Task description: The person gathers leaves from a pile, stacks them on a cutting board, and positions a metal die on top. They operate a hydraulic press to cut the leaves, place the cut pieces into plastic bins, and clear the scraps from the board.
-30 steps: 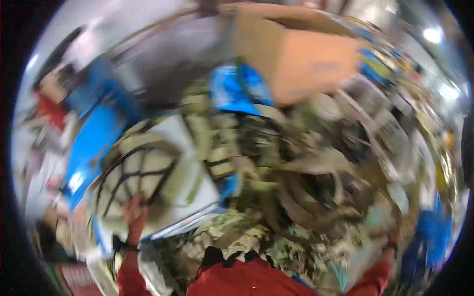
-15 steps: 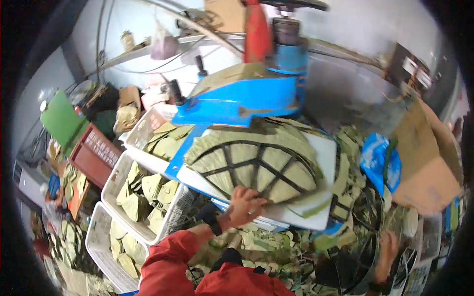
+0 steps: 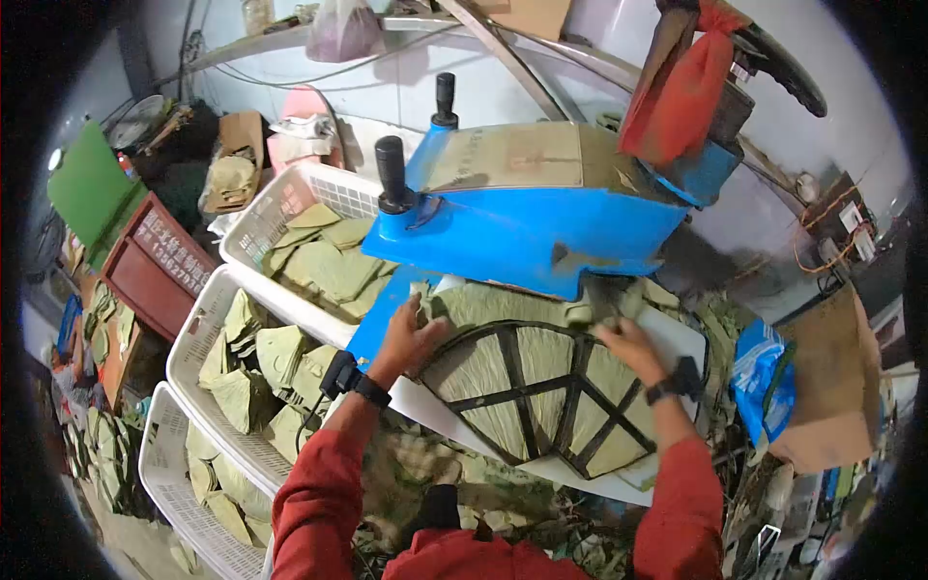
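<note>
A black segmented cutting die (image 3: 527, 391) lies on layered pale green sheet (image 3: 493, 307), on a white cutting board (image 3: 440, 411). At the die's upper left, my left hand (image 3: 406, 340) grips the sheet's edge, its thumb towards the die. My right hand (image 3: 633, 350) is at the die's upper right, with curled fingers on the sheet's far edge; its fingertips are slightly blurred. Just beyond both hands stands a blue press head (image 3: 532, 232) with two black handles, overhanging the board's far side.
Three white baskets, including a middle basket (image 3: 184, 338), stand to the left with cut green pieces inside. A cardboard box (image 3: 836, 387) and a blue plastic bag (image 3: 762, 372) are at the right. Green scraps (image 3: 483, 488) lie below the board. A red cloth (image 3: 677, 97) hangs on the press.
My left hand has moved from the die's near edge to its upper left. My right hand has come from the lower right onto the sheet. The die and sheet are turned and nearer me.
</note>
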The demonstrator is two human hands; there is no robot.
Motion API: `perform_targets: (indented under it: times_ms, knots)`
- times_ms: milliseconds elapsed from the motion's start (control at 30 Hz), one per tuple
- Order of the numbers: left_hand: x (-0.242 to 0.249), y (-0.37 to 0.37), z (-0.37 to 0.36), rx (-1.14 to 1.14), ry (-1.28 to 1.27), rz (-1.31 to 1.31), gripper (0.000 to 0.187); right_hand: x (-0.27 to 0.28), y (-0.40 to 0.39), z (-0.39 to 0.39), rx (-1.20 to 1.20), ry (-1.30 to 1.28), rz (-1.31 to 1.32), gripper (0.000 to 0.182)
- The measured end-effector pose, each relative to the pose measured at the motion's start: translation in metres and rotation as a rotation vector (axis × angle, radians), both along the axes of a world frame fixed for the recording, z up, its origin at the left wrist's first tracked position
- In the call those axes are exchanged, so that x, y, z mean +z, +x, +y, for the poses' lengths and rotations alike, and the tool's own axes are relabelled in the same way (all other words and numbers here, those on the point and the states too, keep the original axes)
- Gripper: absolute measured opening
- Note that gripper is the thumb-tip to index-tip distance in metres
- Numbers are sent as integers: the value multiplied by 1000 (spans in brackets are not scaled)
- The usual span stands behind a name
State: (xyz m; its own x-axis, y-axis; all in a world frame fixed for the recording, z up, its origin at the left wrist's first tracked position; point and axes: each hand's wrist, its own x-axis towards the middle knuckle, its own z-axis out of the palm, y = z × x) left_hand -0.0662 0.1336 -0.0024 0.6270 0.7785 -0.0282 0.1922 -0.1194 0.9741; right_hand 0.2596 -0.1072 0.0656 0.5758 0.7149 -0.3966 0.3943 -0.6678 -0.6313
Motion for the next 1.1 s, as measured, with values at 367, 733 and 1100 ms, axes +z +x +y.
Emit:
perform_targets:
  times_ms: [367, 733, 1100]
  knots:
    - [29, -11, 9, -5, -451, -286, 57, -31, -232, 166, 801, 333, -364, 31]
    - [-35, -224, -141, -719, 122, 621, 29, 67, -134, -18, 532, 562, -370, 18]
    - [80, -14, -245, -420, 755, 199, 46, 21, -91, -107, 387, 293, -679, 20]
